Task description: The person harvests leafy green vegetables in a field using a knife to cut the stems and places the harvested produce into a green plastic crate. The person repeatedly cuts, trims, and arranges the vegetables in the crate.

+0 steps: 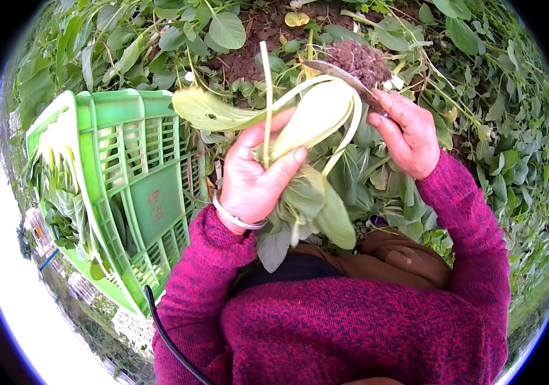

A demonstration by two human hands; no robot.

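Note:
My left hand (260,168) grips a pale green bok choy (315,113) around its stalks, with the base pointing up and away and the leaves hanging towards my lap. A yellowing outer leaf (212,111) bends out to the left from the base. My right hand (407,130) holds a metal blade (342,74) by its near end; the handle is hidden in the hand. The blade lies against the plant's base. On its far side is a clump of roots and brown soil (362,61).
A green plastic crate (132,108) with slatted sides stands tilted at the left, holding leafy greens (63,192). Leafy plants (500,163) cover the ground ahead and at the right, with bare soil (255,29) showing between them. A black cable (168,337) crosses my left sleeve.

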